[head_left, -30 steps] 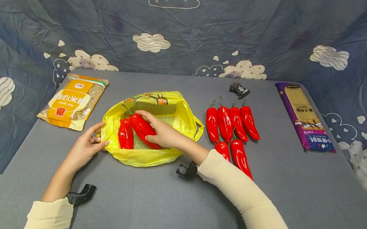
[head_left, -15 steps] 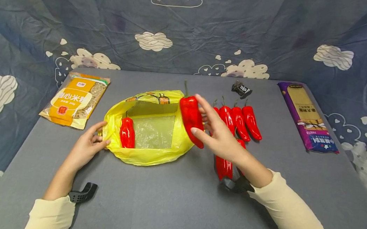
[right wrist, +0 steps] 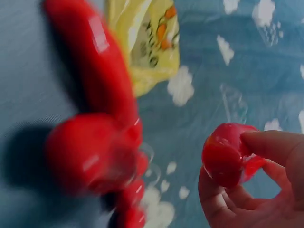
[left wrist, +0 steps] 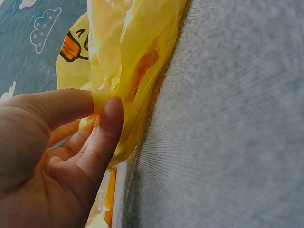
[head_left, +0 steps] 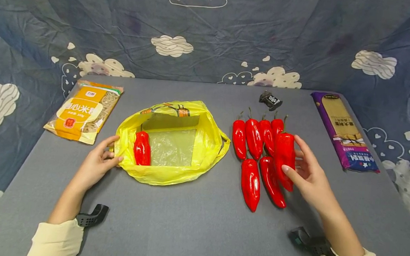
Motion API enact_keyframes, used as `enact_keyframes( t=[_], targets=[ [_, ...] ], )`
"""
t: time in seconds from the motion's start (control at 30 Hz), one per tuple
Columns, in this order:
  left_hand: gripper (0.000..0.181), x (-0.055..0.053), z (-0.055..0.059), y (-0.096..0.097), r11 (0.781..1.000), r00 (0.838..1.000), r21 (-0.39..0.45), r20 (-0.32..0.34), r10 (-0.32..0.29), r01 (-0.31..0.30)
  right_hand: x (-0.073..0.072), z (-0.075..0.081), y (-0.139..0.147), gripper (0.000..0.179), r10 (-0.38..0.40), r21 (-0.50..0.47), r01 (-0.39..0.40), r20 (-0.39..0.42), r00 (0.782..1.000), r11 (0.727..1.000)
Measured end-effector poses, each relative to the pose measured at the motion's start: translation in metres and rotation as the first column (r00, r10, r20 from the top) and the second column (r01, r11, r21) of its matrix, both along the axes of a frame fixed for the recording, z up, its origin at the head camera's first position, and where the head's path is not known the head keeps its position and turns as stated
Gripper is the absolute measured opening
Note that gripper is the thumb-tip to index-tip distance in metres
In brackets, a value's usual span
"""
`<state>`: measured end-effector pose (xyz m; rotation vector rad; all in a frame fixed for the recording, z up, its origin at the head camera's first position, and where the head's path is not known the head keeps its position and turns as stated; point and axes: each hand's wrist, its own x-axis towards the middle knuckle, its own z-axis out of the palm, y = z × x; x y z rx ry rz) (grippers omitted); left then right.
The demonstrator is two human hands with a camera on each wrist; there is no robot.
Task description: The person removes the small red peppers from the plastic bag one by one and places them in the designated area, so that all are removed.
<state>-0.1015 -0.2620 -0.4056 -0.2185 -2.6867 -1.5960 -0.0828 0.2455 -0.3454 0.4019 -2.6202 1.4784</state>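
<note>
A yellow plastic bag (head_left: 166, 176) stands with its mouth wide on the left half of the table, and one red pepper (head_left: 142, 149) lies inside it. My left hand (head_left: 95, 162) pinches the bag's left rim between thumb and fingers, as the left wrist view also shows. In my right hand (head_left: 311, 175) another red pepper (head_left: 285, 156) is gripped, held at the right side of a group of red peppers (head_left: 250, 181). That group lies in two rows to the right of the bag. The right wrist view has the held pepper (right wrist: 223, 154) end-on, between thumb and fingers.
An orange packet of noodles (head_left: 82, 110) lies at the back left. At the back right is a purple pasta packet (head_left: 343, 132). A small black wrapped packet (head_left: 271, 100) sits behind the peppers, on the grey table (head_left: 191, 229).
My right hand has lifted one pepper out of the bag and carried it right, past the other peppers. The left hand has kept its pinch on the bag's rim.
</note>
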Motion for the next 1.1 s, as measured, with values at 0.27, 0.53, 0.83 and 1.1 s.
enact_keyframes(
  t=[0.27, 0.53, 0.83, 1.1],
  targets=[
    [0.064, -0.001, 0.001, 0.002, 1.000, 1.000, 0.027, -0.002, -0.008, 0.008, 0.011, -0.029, 0.030, 0.067, -0.076, 0.105, 0.067, 0.080, 0.994, 0.992],
    [0.064, 0.000, 0.000, 0.002, 1.000, 1.000, 0.000, -0.003, 0.001, -0.001, 0.022, -0.044, 0.042, 0.065, -0.123, 0.187, 0.084, 0.207, 0.971, 0.979],
    [0.063, 0.000, -0.001, 0.001, 1.000, 1.000, -0.006, -0.002, 0.009, -0.009, 0.019, -0.047, 0.043, 0.061, -0.135, 0.302, 0.047, 0.276, 0.952, 0.952],
    [0.063, 0.000, 0.000, 0.000, 1.000, 1.000, -0.012, -0.010, 0.008, -0.008, 0.012, -0.046, 0.038, 0.063, -0.110, 0.330, 0.017, 0.265, 0.958, 0.944]
  ],
)
